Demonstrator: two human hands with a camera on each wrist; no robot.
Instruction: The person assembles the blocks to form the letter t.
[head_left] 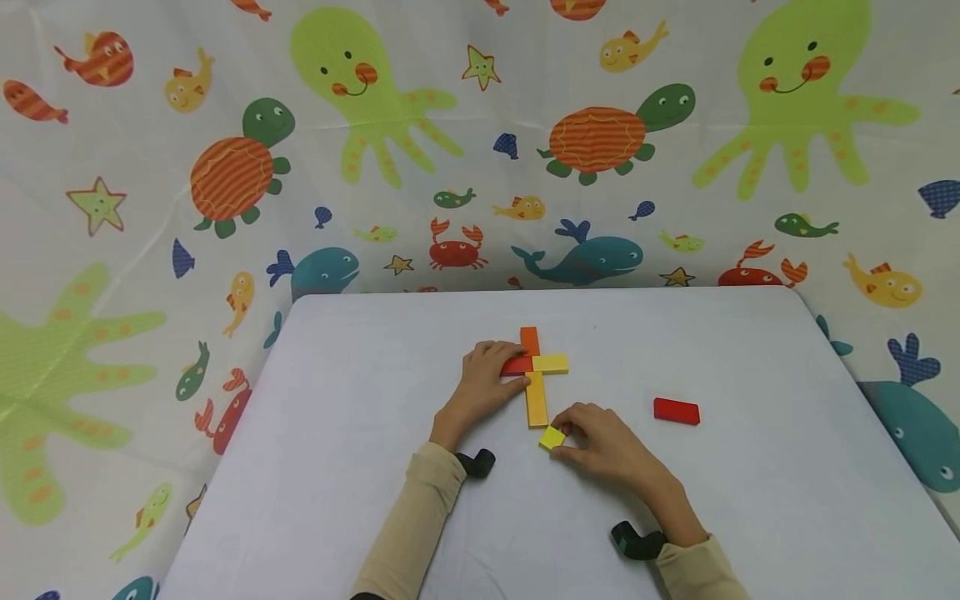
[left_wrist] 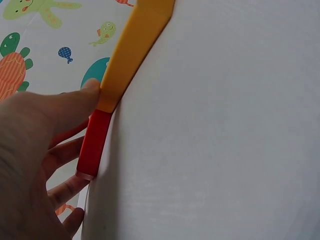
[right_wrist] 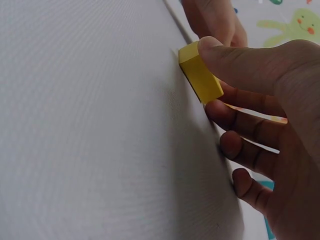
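My left hand (head_left: 483,379) spans a red block (head_left: 517,366), its index finger along the far side and its thumb on the near side. The thumb tip also touches the upper end of an amber block (head_left: 536,402), as the left wrist view shows. An orange block (head_left: 529,339) extends away beyond the red one, and a light yellow block (head_left: 554,364) points right; together they form a cross lying flat. Just below the amber block's lower end, my right hand (head_left: 603,442) pinches a small bright yellow block (right_wrist: 202,77) between thumb and fingers, close over the table.
A separate red block (head_left: 677,411) lies on the white table (head_left: 787,467), to the right of the cross. Dark wrist cameras (head_left: 637,542) sit on both wrists. Behind the table's far edge hangs a curtain (head_left: 420,217) printed with sea animals.
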